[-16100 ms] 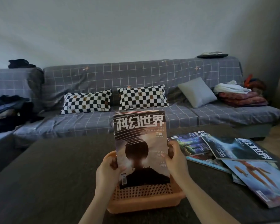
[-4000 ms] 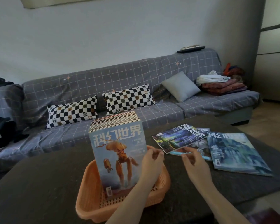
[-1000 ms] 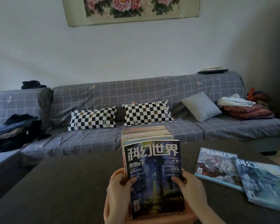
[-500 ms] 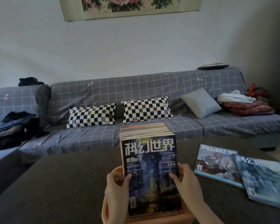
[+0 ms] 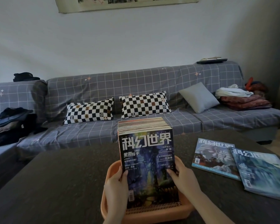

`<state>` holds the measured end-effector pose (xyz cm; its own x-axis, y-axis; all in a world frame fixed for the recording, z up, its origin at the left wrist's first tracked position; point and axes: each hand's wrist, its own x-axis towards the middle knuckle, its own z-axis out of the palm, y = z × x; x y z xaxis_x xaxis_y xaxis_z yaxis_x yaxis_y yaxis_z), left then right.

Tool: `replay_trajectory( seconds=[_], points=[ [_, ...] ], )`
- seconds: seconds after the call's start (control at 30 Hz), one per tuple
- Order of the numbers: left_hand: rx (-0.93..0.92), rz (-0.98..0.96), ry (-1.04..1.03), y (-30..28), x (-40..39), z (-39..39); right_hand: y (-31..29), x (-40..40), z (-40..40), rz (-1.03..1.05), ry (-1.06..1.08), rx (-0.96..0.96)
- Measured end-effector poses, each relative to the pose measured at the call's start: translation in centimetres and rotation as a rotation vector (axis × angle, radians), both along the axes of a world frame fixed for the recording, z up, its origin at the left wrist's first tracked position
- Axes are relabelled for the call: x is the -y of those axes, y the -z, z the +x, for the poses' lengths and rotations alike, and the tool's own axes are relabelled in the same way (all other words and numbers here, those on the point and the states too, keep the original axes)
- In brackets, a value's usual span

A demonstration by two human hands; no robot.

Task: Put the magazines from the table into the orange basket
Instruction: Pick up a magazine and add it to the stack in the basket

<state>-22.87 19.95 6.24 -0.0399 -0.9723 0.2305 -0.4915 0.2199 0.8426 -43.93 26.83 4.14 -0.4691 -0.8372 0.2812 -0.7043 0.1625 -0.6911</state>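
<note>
Glossy paper magazines (image 5: 146,160) stand in a perforated matt plastic basket (image 5: 153,211).

Both hands (image 5: 149,180) around upright magazines (image 5: 146,160) in orange basket (image 5: 155,212) on table (image 5: 55,183)

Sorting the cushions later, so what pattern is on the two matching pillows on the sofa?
A black-and-white check on both pillows, seen in the head view.
</note>
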Motion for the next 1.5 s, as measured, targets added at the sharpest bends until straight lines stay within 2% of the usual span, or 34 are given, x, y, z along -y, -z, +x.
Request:
replay_trajectory(
  seconds=[0.2,0.3,0.43,0.57,0.7,0.93,1.1,1.23,1.5],
  points=[
    [-0.037,0.012,0.007,-0.2,-0.6,-0.1,-0.1,-0.1,0.3,-0.038,-0.006,0.057],
    [-0.117,-0.014,-0.08,-0.3,-1.5,-0.2,-0.2,-0.5,0.3,-0.058,0.026,0.106],
    [-0.096,-0.007,-0.123,0.0,-2.2,-0.4,-0.1,-1.5,0.4,-0.112,0.044,0.137],
    [-0.103,-0.023,0.071,0.4,-3.4,-1.5,-0.4,-2.8,0.8,-0.203,0.048,0.15],
    [-0.057,0.008,0.239,0.0,-4.6,-4.1,-0.6,-4.2,0.5,-0.208,0.076,0.104],
    [-0.008,0.066,0.394,-0.4,-6.6,-11.1,-0.9,-7.9,-3.2,-0.241,0.201,0.061],
    [-0.014,0.109,0.47,0.4,-8.4,-16.7,0.3,-10.8,-7.9,-0.176,0.333,0.03],
    [0.054,0.111,0.575,0.9,-9.4,-21.7,1.6,-13.0,-11.8,-0.135,0.444,0.066],
    [0.084,0.264,0.696,5.2,-11.7,-31.1,4.9,-16.9,-18.9,0.167,0.774,-0.069]
  ],
)
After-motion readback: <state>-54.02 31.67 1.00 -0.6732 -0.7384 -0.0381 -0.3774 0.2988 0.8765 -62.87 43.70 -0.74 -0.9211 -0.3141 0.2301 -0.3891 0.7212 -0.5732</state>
